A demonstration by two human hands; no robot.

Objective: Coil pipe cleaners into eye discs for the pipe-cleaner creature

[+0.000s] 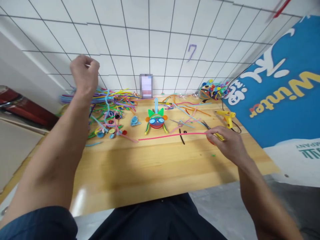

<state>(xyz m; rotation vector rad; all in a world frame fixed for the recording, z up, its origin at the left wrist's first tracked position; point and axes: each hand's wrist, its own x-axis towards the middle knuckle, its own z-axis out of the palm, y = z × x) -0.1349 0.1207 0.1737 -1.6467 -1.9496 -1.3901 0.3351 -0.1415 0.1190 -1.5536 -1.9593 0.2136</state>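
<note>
Fingers [212,131] of the right hand [226,143] are pinched together on one end of a single long pink pipe cleaner [162,137], with one pair of scissors [205,124] right there; can't tell whether the palm grips those too. Up goes the left hand [84,71], high before the tiled wall [160,43], fingers curled together, any hold too blurred to tell. One black strip [182,140] is crossed by the pink, one phone [146,86] stands upright, one yellow glue gun [227,117] sits far right. Bare wood opens up along the near side of the table [150,173], right to its front edge. And that pink: slim, fuzzy, nearly straight, passing just in front of one figure [156,121] with two green ears, two blue eyes, two legs!
</note>
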